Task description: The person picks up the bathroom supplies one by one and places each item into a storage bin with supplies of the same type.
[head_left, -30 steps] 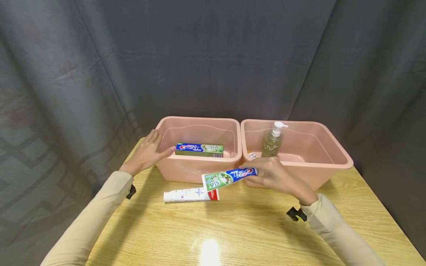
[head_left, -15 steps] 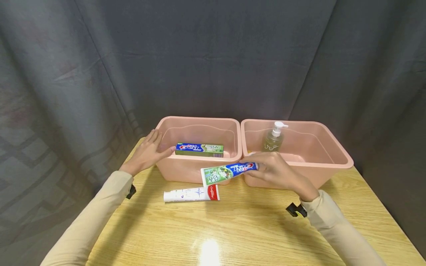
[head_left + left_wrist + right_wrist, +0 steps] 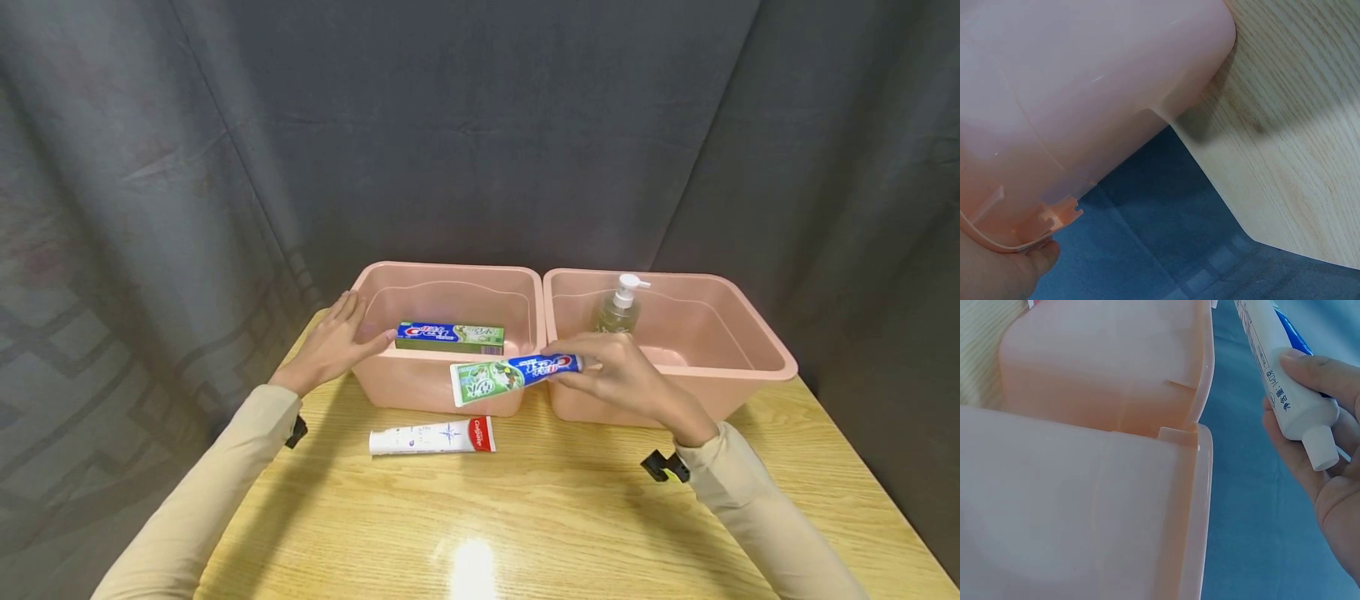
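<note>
My right hand (image 3: 626,379) pinches a blue and green Crest toothpaste tube (image 3: 498,379) by its cap end, in front of where two pink bins meet. In the right wrist view the tube (image 3: 1275,369) shows its white printed back and white cap, between thumb and fingers. My left hand (image 3: 326,348) rests on the front left corner of the left bin (image 3: 442,360), fingers extended over the rim. The left wrist view catches part of that hand (image 3: 1007,272) at the rim. A Crest toothpaste box (image 3: 450,335) lies inside the left bin.
A white and red Colgate toothpaste tube (image 3: 427,438) lies on the wooden table (image 3: 390,525) before the left bin. The right bin (image 3: 720,368) holds a pump bottle (image 3: 617,312), partly hidden by my right hand. A grey curtain (image 3: 480,133) hangs behind.
My right hand has raised the Crest tube slightly, away from the Colgate tube, which now shows whole. The left hand has stayed in place.
</note>
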Available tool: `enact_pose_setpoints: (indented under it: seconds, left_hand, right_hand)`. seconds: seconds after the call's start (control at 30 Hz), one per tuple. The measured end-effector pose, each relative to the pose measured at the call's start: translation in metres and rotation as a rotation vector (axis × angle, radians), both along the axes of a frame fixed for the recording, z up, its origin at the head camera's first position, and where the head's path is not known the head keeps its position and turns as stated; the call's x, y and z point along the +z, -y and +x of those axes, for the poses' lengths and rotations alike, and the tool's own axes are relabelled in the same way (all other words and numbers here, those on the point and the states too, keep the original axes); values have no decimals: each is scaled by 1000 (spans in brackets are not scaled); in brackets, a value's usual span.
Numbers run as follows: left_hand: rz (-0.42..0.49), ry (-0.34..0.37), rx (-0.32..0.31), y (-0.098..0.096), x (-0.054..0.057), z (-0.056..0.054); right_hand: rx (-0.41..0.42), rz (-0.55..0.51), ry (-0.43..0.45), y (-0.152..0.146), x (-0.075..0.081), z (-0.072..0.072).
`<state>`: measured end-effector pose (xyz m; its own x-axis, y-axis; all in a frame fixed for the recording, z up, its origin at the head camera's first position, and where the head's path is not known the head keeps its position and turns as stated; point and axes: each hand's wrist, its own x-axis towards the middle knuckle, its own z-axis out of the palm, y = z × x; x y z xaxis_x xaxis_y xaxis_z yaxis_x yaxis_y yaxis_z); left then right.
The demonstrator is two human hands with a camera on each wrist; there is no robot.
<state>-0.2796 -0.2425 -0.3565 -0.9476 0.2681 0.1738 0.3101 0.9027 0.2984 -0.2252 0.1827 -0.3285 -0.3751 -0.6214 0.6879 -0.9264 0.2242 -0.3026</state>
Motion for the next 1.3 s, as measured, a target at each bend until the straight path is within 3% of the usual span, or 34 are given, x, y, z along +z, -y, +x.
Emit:
enact_pose_setpoints:
  seconds: [0.77, 1.3]
  left_hand:
    - [10, 15, 4, 0, 0, 1]
    - [11, 13, 10, 0, 0, 0]
  right_hand:
    - [-71, -56, -28, 10, 11, -14]
    - [-151, -54, 48, 17, 15, -32]
